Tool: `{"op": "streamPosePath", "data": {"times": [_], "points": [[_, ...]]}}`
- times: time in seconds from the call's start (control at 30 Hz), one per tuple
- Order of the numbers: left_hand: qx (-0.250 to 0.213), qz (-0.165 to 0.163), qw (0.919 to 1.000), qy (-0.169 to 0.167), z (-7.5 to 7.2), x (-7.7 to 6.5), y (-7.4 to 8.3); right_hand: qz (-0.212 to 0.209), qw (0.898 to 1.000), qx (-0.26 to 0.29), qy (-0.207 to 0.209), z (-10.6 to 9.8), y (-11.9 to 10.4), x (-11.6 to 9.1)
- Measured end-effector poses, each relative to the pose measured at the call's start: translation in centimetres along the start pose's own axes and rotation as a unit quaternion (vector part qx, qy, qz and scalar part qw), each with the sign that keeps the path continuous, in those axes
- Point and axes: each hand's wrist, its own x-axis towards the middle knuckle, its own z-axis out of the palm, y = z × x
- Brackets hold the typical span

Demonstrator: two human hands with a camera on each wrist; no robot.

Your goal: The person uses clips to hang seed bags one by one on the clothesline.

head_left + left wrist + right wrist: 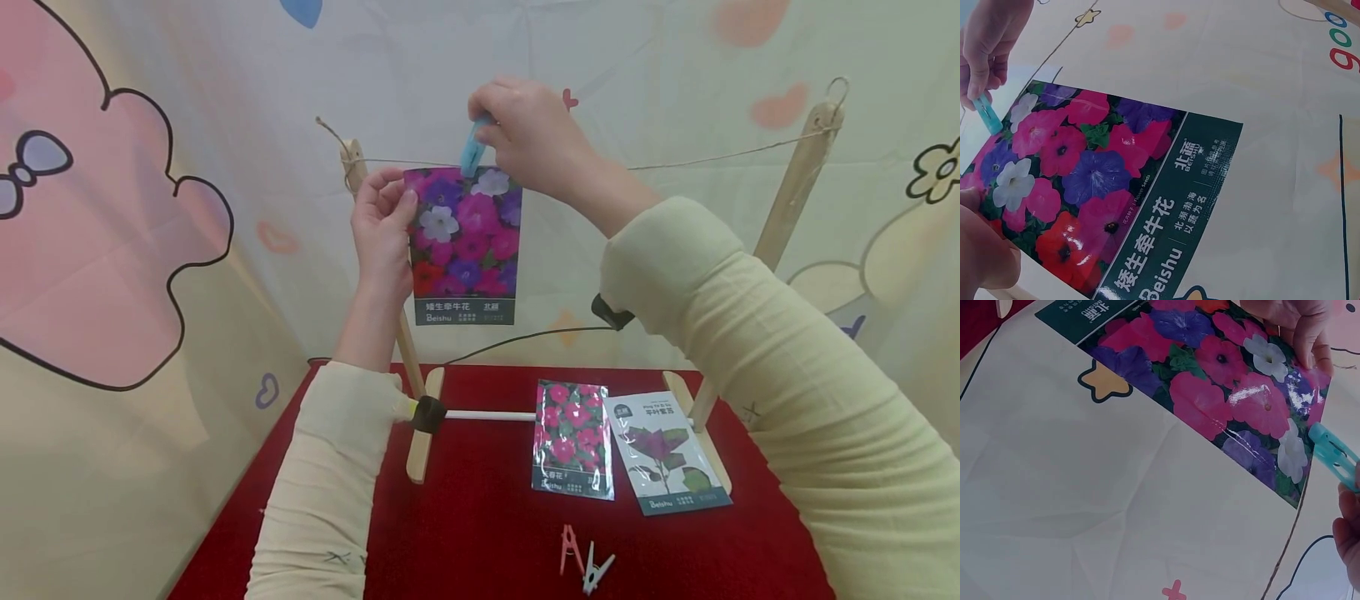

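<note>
"Where are the person's hands?"

"Both are raised in front of a pale, patterned backdrop [420, 58]. The left hand [384, 221] pinches a flower seed packet [467, 250] near its upper left corner, thumb on the front. The right hand [528, 133] grips a blue clothespin [472, 150] between thumb and fingers."

"And where exactly is that packet?"

"Held upright, well above the table, its picture facing us: pink, purple, white and red blooms over a dark green band. The clothespin's tip is on its top edge, to the right of the left hand, where a thin string [705, 158] runs. I can't tell whether the string is caught in the clip."

"What carries the string?"

"Two wooden posts, a left post [408, 358] and a right post [798, 183], with a white rod [491, 415] low between them."

"And below?"

"A red cloth [465, 533]. Right of centre lie a pink-flower packet [573, 442] and, just beside it on the right, a white packet [667, 454] showing a purple bloom. Nearer to us, a pink clothespin [570, 548] and a white clothespin [596, 571] lie close together."
</note>
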Motion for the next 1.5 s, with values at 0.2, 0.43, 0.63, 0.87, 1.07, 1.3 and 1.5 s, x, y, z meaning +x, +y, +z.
{"op": "streamPosePath", "data": {"times": [0.2,0.43,0.63,0.87,1.07,1.3,1.5], "points": [[-0.009,-0.002,0.9999,0.004,0.11,0.05,-0.01,-0.007,1.0,-0.001,-0.003,0.02,-0.28,0.27],[-0.024,0.005,0.9997,0.006,-0.07,0.11,-0.02,-0.007,1.0,-0.001,-0.005,-0.02,-0.55,0.38],[-0.021,0.012,0.9997,-0.005,-0.31,0.1,-0.09,-0.006,1.0,0.005,-0.006,-0.05,-0.71,0.34],[-0.015,0.014,0.9998,-0.008,-0.61,0.07,-0.08,-0.014,1.0,0.001,-0.009,-0.16,-0.89,0.38],[-0.019,0.011,0.9997,0.005,-0.35,0.11,0.04,-0.008,1.0,0.002,-0.014,-0.2,-0.99,0.54],[-0.005,0.005,0.9997,0.022,-0.03,0.05,0.01,-0.001,1.0,0.007,-0.016,-0.05,-0.93,0.64],[-0.012,0.004,0.9996,0.026,0.18,0.03,0.03,0.001,1.0,0.007,-0.018,0.18,-0.72,0.74]]}}
